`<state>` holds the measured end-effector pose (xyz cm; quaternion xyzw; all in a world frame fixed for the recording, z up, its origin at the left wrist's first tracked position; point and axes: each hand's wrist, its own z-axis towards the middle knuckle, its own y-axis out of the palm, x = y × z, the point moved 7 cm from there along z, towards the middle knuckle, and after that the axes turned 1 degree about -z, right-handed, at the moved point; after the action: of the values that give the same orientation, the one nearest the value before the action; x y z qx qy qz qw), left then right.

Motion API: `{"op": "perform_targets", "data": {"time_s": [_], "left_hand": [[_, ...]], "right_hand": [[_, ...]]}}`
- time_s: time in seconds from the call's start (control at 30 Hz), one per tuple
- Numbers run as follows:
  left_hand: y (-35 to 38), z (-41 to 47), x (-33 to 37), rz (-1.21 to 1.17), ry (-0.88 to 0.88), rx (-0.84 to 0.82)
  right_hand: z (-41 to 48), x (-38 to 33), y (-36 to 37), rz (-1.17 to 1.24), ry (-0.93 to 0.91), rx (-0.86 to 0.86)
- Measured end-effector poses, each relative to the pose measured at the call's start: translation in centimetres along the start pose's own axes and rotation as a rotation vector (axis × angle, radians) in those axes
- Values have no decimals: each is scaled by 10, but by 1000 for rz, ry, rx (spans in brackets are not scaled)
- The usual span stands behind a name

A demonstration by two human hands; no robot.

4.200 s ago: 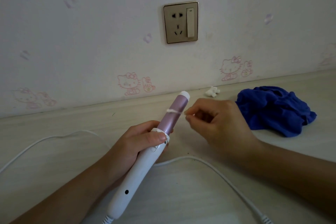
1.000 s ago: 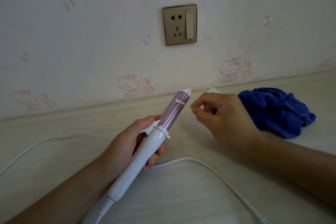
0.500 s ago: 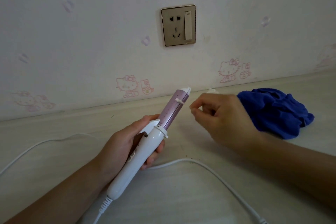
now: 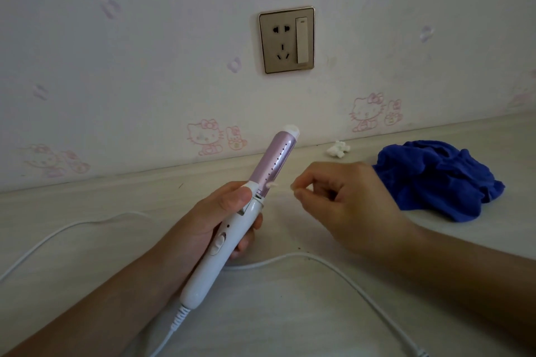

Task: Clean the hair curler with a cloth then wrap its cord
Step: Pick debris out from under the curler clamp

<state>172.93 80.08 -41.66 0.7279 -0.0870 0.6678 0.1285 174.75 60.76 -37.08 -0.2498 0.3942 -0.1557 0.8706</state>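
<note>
The hair curler (image 4: pixel 224 243) has a white handle and a pink barrel (image 4: pixel 275 159) that points up and away towards the wall. My left hand (image 4: pixel 203 223) grips the handle, thumb on the collar. A small white scrap (image 4: pixel 272 184) sticks out from the barrel just above the collar. My right hand (image 4: pixel 348 206) hovers just right of the barrel, thumb and forefinger pinched on a tiny white bit. The crumpled blue cloth (image 4: pixel 435 177) lies on the table to the right, untouched. The white cord (image 4: pixel 333 266) runs loose from the handle's base across the table.
A pale wooden tabletop (image 4: pixel 87 240) meets a wall with cartoon cat stickers. A wall socket with a switch (image 4: pixel 286 39) sits above the curler. A small white wad (image 4: pixel 338 149) lies by the wall. More cord (image 4: pixel 58 235) loops at the left.
My left hand has turned the curler so its switch faces me and the barrel stands higher. The white scrap now shows near the collar instead of near the tip. My right hand dropped slightly.
</note>
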Motion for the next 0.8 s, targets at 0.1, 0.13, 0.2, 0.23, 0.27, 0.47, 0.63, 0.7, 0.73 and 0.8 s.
{"op": "perform_targets", "data": {"time_s": [0.1, 0.13, 0.2, 0.23, 0.27, 0.47, 0.63, 0.7, 0.73, 0.8], "left_hand": [[4, 1, 0, -2, -6, -16], [5, 1, -1, -9, -13, -22], [6, 0, -2, -5, -16, -21], [6, 0, -1, 9, -11, -17], [6, 0, -1, 26, -3, -15], [7, -1, 0, 113, 44, -1], [7, -2, -1, 140, 62, 43], [6, -3, 0, 119, 61, 69], [6, -3, 0, 127, 63, 75], [7, -4, -1, 187, 70, 77]], "right_hand": [[-6, -9, 8, -9, -48, -42], [-3, -5, 5, 7, -32, -20], [4, 7, -3, 35, 27, 35], [6, 12, -7, 34, 56, 53], [8, 16, -8, 29, 78, 62], [-3, 2, 4, -7, 3, 1], [6, 14, -4, -16, 98, 33], [14, 29, -18, 7, 184, 101], [14, 29, -19, 8, 185, 102], [6, 15, -7, -3, 116, 31]]}}
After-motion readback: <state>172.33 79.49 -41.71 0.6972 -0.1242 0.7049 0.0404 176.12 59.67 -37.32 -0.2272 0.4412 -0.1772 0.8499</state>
